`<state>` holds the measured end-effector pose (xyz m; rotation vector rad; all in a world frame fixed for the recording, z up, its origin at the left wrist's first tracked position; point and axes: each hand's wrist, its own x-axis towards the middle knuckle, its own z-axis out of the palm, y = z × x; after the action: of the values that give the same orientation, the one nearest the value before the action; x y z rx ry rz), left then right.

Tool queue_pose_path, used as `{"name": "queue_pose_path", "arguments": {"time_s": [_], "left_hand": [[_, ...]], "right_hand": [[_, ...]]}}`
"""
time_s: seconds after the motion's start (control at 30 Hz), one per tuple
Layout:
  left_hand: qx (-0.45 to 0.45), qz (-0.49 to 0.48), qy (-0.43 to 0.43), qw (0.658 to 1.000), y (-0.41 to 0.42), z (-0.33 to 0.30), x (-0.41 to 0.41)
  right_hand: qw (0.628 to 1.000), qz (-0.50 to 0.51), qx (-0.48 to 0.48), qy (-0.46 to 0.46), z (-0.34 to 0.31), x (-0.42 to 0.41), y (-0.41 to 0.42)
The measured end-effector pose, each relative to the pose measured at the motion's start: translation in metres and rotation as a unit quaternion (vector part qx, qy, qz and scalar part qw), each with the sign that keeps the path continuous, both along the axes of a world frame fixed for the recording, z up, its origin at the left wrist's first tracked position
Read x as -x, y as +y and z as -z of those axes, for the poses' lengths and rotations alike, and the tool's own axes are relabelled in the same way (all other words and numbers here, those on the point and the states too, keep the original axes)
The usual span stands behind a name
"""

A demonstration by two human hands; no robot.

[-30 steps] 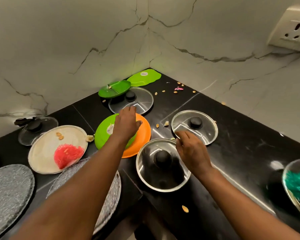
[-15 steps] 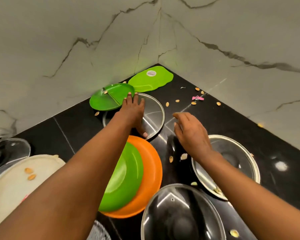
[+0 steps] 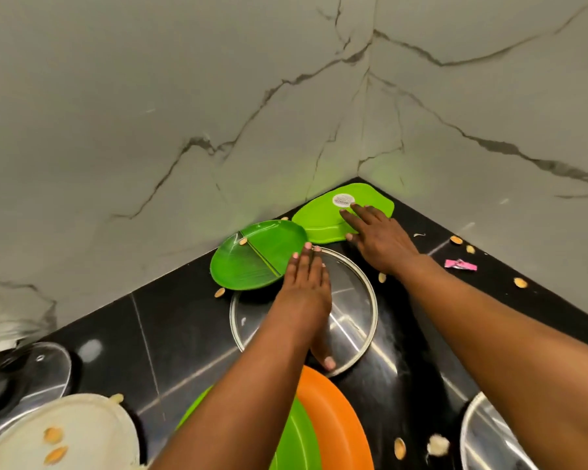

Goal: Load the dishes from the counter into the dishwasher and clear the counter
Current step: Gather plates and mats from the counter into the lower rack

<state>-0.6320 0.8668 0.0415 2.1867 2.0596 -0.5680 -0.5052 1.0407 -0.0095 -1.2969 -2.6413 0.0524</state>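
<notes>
Left hand (image 3: 304, 293) laid flat, fingers straight and together, on a glass lid (image 3: 350, 300) with a metal rim; thumb stretched back toward the lid's near edge, fingertips reaching the far rim. Gripping nothing, only pressing on the glass. Just beyond and left of those fingertips, a round dark-green divided plate (image 3: 252, 262), overlapping the lid's far edge, with a shell fragment on it.

Right hand (image 3: 377, 235) spread open, fingers straight, resting on a light-green leaf-shaped plate (image 3: 319, 218) pushed into the corner of the black desk (image 3: 184, 320), below the marble wall (image 3: 218, 113). A round sticker just ahead of the fingertips. Nothing curled around or pinched. Hands apart, right farther forward than left.

Under the left forearm, near the body, a green plate (image 3: 296, 442) stacked on an orange plate (image 3: 336, 418). Farther left of that forearm, a cream plate (image 3: 82, 432) with nut shells, and beside it another glass lid (image 3: 45, 368) with a dark knob. Below the right forearm, part of a third lid (image 3: 482, 439). Right of the right wrist, a pink wrapper scrap (image 3: 460, 264) and scattered shells (image 3: 520, 283).
</notes>
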Motion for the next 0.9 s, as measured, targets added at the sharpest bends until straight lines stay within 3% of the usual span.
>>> {"name": "queue_pose_path", "arguments": {"time_s": [0.1,0.27,0.47,0.6,0.63,0.8,0.9], "left_hand": [[0.027,-0.002,0.013,1.0,0.002,0.0,0.0],[0.036,-0.005,0.027,0.999,0.003,-0.003,-0.002],[0.056,-0.015,0.039,0.998,0.005,-0.006,-0.005],[0.063,-0.018,0.041,0.997,0.005,-0.008,-0.006],[0.064,-0.019,0.043,0.997,0.006,-0.008,-0.007],[0.067,-0.018,0.043,0.997,0.006,-0.008,-0.005],[0.067,-0.017,0.049,0.996,0.006,-0.007,-0.005]], "right_hand": [[1.0,0.003,0.023,0.006,0.009,-0.001,0.002],[0.997,0.002,-0.06,-0.038,0.004,-0.022,-0.023],[0.992,0.056,-0.081,-0.075,-0.004,-0.046,-0.056],[0.994,0.091,0.042,-0.048,-0.006,-0.058,-0.059],[0.991,0.096,0.069,-0.068,-0.007,-0.059,-0.058],[0.967,0.112,0.005,-0.229,-0.021,-0.048,-0.064],[0.948,0.166,-0.009,-0.273,-0.025,-0.044,-0.069]]}}
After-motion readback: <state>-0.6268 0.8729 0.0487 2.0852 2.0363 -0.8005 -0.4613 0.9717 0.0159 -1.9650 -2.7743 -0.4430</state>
